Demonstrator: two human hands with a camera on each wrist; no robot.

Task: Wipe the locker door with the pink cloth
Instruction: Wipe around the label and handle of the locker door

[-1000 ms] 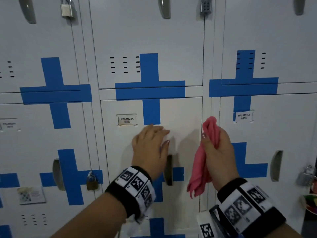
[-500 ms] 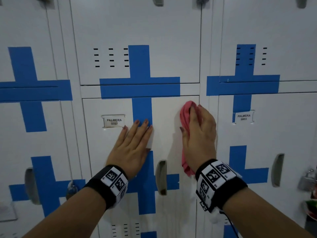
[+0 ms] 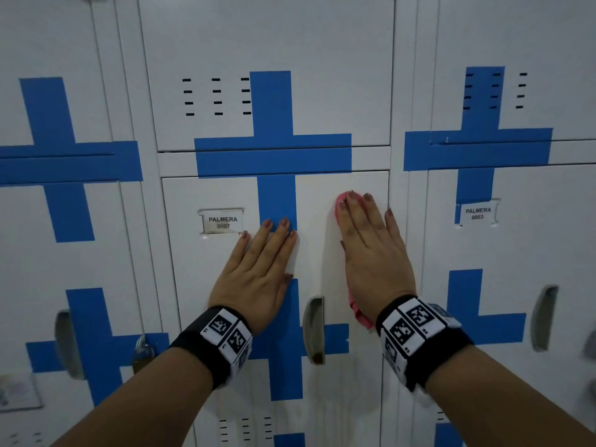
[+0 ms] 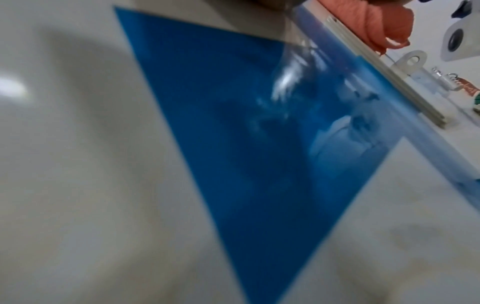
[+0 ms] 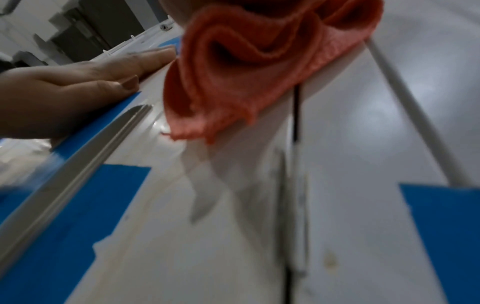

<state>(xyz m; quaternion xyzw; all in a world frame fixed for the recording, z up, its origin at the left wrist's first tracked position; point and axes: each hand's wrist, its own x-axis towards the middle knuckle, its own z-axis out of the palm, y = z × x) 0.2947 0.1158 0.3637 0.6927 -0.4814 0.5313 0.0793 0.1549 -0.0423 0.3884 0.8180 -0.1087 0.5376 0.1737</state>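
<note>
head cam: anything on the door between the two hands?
Only bare white locker door between the left hand and the right hand; the recessed handle sits lower, near the wrists. Clearest in the head view.

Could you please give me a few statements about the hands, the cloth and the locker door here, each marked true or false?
1. The right hand presses the cloth flat against the door. True.
2. The left hand grips the handle. False: it lies flat on the door, left of the handle.
3. The cloth is blue. False: it is pink.
4. The label beside the left hand reads PALMERA. True.
</note>
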